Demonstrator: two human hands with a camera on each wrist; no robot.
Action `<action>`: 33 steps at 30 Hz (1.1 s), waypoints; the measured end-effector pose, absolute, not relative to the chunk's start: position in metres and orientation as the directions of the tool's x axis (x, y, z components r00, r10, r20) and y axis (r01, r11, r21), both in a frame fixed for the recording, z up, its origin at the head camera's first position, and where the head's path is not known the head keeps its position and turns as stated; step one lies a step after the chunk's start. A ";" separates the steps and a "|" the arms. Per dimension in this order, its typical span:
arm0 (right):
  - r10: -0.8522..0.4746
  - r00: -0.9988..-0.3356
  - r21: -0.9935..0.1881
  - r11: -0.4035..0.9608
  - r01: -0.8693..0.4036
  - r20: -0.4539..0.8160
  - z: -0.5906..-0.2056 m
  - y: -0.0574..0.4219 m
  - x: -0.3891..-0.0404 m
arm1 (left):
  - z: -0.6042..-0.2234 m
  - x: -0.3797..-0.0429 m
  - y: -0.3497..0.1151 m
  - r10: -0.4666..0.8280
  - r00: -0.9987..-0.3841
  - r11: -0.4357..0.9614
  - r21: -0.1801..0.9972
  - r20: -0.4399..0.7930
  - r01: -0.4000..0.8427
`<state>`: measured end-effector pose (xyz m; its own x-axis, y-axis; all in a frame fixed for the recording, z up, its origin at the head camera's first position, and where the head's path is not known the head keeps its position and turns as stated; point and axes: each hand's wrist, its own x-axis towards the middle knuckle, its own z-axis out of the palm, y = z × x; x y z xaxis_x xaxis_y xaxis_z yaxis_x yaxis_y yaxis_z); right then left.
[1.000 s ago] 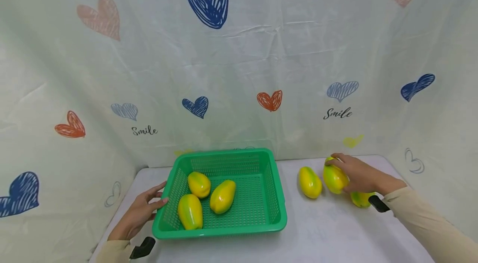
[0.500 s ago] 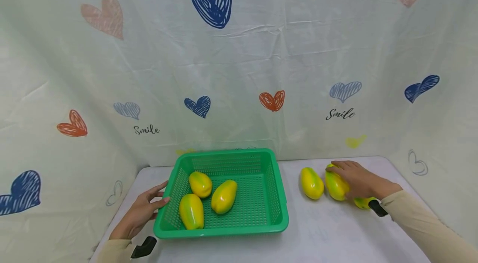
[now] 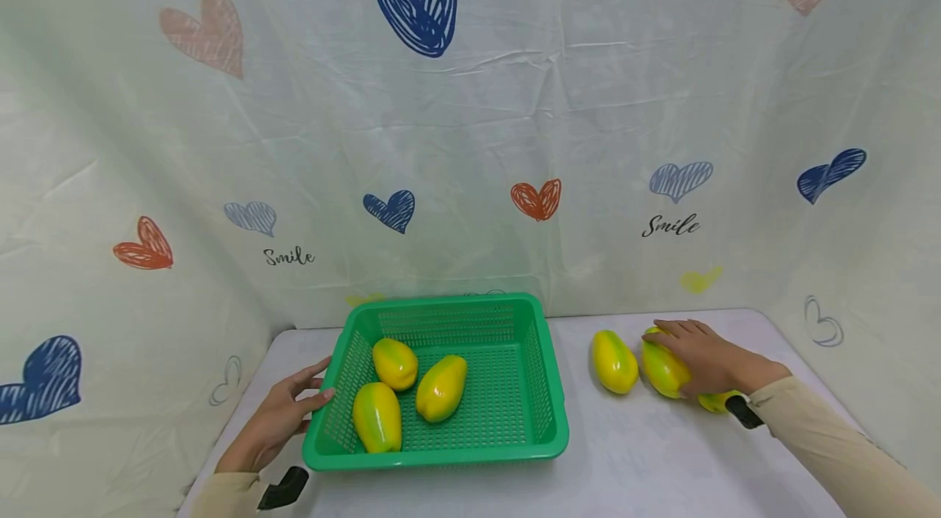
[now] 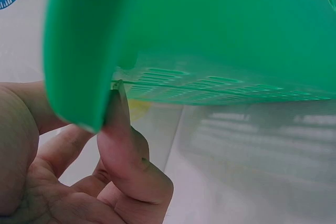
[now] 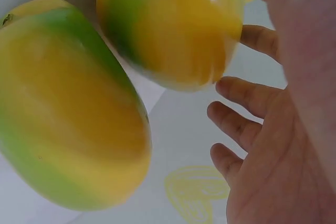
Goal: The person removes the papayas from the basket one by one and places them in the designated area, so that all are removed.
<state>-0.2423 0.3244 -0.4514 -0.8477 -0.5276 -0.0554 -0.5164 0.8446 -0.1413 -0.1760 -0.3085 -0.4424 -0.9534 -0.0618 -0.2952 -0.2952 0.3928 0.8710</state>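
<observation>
My left hand (image 3: 275,416) grips the left rim of a green plastic basket (image 3: 434,461), thumb on the rim and fingers beneath it in the left wrist view. Inside lie three yellow-green papayas (image 3: 439,389). On the right of the table, my right hand (image 3: 709,356) holds another papaya (image 3: 664,367) that rests on the cloth, its thumb and fingers on either side. Its other fingers (image 5: 236,124) spread beside the fruit in the right wrist view. To its left lies one papaya (image 3: 613,361); another papaya (image 3: 713,402) is partly hidden under the right wrist.
A white cloth covers the table (image 3: 588,461). Behind it hangs a pale curtain (image 3: 456,126) printed with hearts and the word Smile. The basket takes up the table's left and middle, with bare cloth between it and the loose papayas.
My right hand has lowered its papaya onto the table between the other two and stays on it. The left hand keeps its hold on the basket. The head view has shifted slightly.
</observation>
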 end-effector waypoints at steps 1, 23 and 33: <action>-0.522 -0.851 -0.145 0.848 -0.509 -0.062 -0.451 0.325 -0.242 | -0.442 -0.176 -0.308 -0.062 -0.954 0.394 0.871 -0.294 -0.294; -0.500 -0.864 -0.219 0.837 -0.501 0.061 -0.423 0.325 -0.241 | -0.441 -0.177 -0.307 -0.065 -0.951 0.394 0.868 -0.301 -0.302; -0.549 -0.814 -0.222 0.784 -0.580 0.190 -0.391 0.307 -0.231 | -0.441 -0.176 -0.308 -0.062 -0.951 0.394 0.868 -0.303 -0.302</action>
<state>-0.2305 0.3072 -0.3906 -0.8141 -0.5487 0.1902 -0.5801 0.7836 -0.2223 -0.1761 -0.3082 -0.4408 -0.9510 -0.0617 -0.3031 -0.3022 0.3944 0.8678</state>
